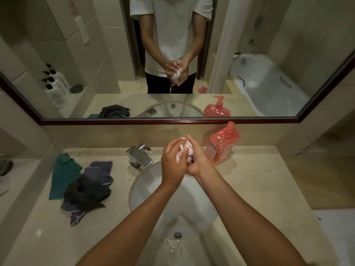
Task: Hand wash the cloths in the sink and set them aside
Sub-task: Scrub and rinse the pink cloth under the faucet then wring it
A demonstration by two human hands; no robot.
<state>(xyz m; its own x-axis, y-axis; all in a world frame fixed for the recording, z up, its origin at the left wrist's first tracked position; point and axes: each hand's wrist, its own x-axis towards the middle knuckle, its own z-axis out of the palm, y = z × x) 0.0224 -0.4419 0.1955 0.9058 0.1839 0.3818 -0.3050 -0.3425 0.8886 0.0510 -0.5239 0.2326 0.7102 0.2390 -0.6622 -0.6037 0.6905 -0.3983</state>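
Observation:
A small pale pink cloth (184,150), wet and bunched up, is squeezed between both my hands above the far side of the white sink (138,181). My left hand (172,162) wraps its fingers over the cloth from the left. My right hand (196,160) grips it from the right, fingers curled around it. Most of the cloth is hidden inside my hands. On the counter left of the sink lies a pile of dark grey and blue cloths (90,189), with a green cloth (64,173) beside it.
A chrome tap (140,155) stands at the sink's far left. An orange pump bottle (222,144) stands on the counter just right of my hands. The drain (177,235) sits at the sink's near end. A wall mirror (172,120) runs behind the counter.

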